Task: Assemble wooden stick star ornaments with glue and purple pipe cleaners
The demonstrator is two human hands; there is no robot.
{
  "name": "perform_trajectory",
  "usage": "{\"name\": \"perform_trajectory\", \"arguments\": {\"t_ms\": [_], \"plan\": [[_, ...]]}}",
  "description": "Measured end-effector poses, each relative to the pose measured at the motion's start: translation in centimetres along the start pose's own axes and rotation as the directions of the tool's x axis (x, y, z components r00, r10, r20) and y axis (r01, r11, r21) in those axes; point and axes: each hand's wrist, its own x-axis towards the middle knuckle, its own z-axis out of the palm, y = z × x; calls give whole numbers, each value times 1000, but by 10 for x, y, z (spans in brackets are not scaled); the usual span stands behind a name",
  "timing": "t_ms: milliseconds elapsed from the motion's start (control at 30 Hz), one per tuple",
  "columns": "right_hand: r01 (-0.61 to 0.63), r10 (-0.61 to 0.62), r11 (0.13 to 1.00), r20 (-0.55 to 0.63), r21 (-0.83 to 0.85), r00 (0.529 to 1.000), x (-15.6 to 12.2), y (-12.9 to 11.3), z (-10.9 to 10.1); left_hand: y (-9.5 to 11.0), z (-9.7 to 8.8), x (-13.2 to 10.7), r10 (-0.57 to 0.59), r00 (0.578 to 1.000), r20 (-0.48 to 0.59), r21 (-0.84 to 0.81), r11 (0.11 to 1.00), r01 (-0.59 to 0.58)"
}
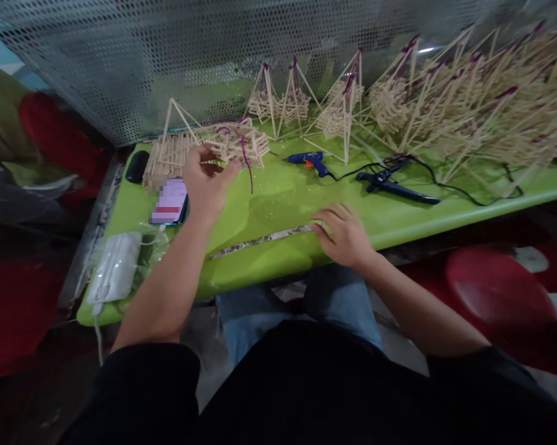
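Note:
My left hand (207, 180) is at the near edge of a small wooden-stick frame (243, 143) with purple cord on it. Its thumb and fingers are apart, and the fingertips are beside or touching the sticks; I cannot tell which. Slightly blurred, my right hand (342, 232) hovers low over the green tabletop (282, 198) with its fingers loosely spread and nothing visible in them. By its fingertips ends a narrow mottled grey strip (264, 238), perhaps a tear in the green cover. A flat row of wooden sticks (160, 157) lies behind my left hand.
A blue glue gun (308, 159) and dark cutters (394, 188) lie right of centre, with a black cord. Many stick hangers (505, 117) crowd the right back. A phone (169, 204), a white power bank (115, 266) and a black mouse-like object (138, 165) are left. Perforated metal (167, 62) stands behind.

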Motion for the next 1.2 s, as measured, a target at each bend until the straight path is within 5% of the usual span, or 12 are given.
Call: {"name": "perform_trajectory", "arguments": {"t_ms": [133,233,867,1067,1200], "plan": [[162,-170,985,174,61,970,82,-24,22,-3,-5,2,27,999,17,34,999,-28],[194,-205,979,265,69,942,103,-25,30,-3,-6,3,43,999,25,5,999,-43],[190,-215,975,284,113,935,101,-29,38,3,-5,5,59,992,116,60,996,-66],[160,-162,987,240,31,957,100,-55,42,-5,0,9,38,995,91,-93,995,-29],[70,-74,997,292,25,954,95,-40,45,-18,4,15,20,998,63,-159,987,-9]]}}
